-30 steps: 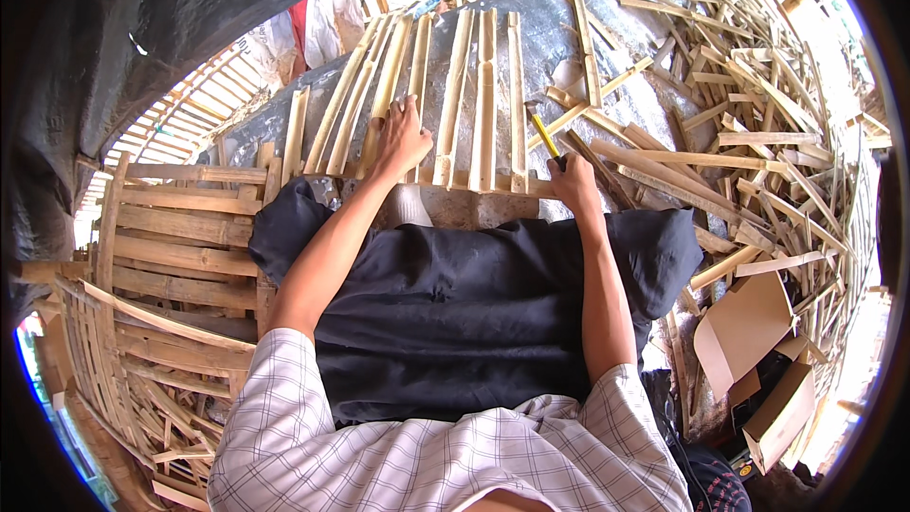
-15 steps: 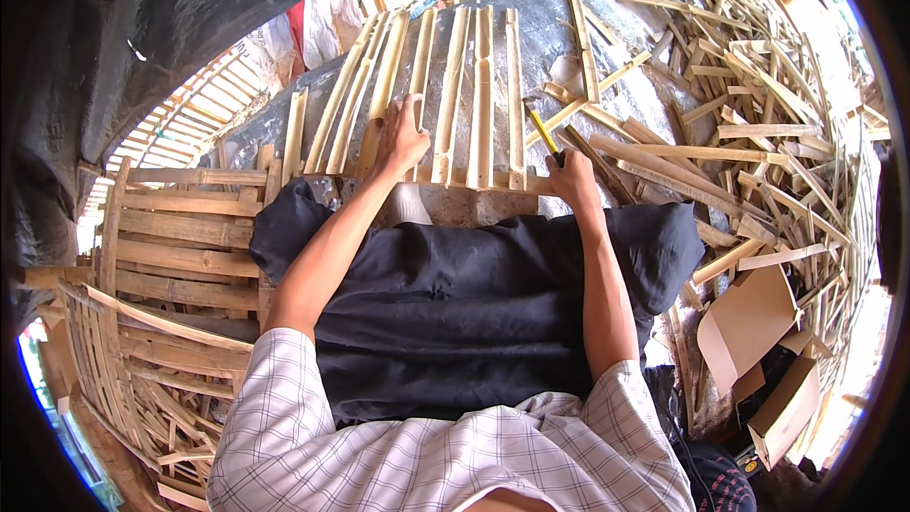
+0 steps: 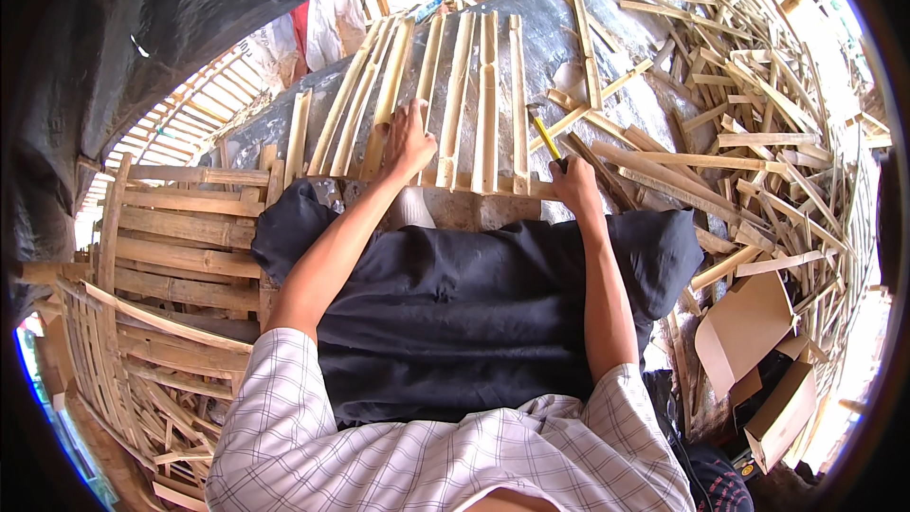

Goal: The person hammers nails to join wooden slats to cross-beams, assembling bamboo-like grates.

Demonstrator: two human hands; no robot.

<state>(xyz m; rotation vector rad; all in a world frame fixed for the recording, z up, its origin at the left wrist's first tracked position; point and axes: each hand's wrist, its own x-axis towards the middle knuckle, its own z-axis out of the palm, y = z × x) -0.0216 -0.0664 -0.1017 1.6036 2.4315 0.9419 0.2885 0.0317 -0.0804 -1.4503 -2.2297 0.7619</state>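
My right hand (image 3: 577,185) is closed round the dark grip of a hammer (image 3: 545,131), whose yellow shaft and head point away to the upper left. Several split bamboo slats (image 3: 458,104) lie side by side, running away from me, their near ends on a bamboo crosspiece (image 3: 462,178). Over the left middle of this row, the fingers of my left hand (image 3: 408,144) are curled round a bamboo slat (image 3: 426,76). Part of that slat is hidden by the hand. The hammer is held beside the row's right end, apart from the slats.
A loose heap of bamboo offcuts (image 3: 758,147) spreads along the right. Below it stands an open cardboard box (image 3: 744,332). A bamboo slat panel (image 3: 185,228) is at my left. Dark cloth (image 3: 455,322) covers my lap, and a grey sheet (image 3: 545,47) lies beneath the slats.
The slats and both hands sit slightly lower in the picture. The hammer's head has tipped a little; both hands keep nearly the same places.
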